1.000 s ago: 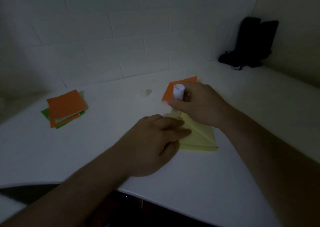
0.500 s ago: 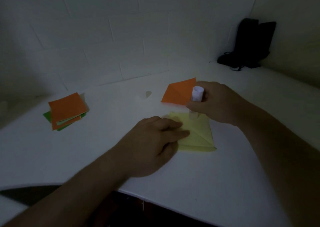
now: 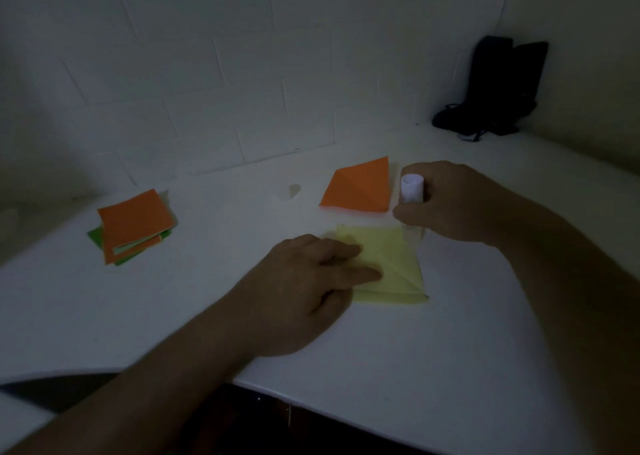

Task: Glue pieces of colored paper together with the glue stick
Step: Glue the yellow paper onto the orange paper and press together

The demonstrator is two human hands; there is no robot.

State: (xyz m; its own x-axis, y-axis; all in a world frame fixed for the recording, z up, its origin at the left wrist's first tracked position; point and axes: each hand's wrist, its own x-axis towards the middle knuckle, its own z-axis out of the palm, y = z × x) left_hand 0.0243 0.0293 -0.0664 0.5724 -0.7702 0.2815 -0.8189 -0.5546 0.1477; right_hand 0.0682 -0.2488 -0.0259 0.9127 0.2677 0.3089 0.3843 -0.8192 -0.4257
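Yellow folded paper [image 3: 398,267] lies flat on the white worktop [image 3: 450,350], pinned on its near-left part by the left hand [image 3: 304,291], whose fingers lie straight across it. The right hand [image 3: 460,205] grips the glue stick [image 3: 412,191] upright, fingers curled round the barrel, its lower end at the sheet's far-right corner; whether the tip touches the paper is hard to tell in the dim light.

Working at a corner is the main risk. Glue may run off the edge onto the worktop and stick the sheet down. A hard stroke towards the unpinned right side could drag or crease the thin paper, since the holding fingers sit well to the left. Glue could also smear onto those fingers if the stroke comes their way.

An orange folded piece [image 3: 360,187] lies just beyond the yellow one and just left of the glue stick, near enough to be nudged. A stack of orange and green sheets [image 3: 133,226] sits well apart on the left. A dark bag [image 3: 498,87] leans in the far corner, out of the way.
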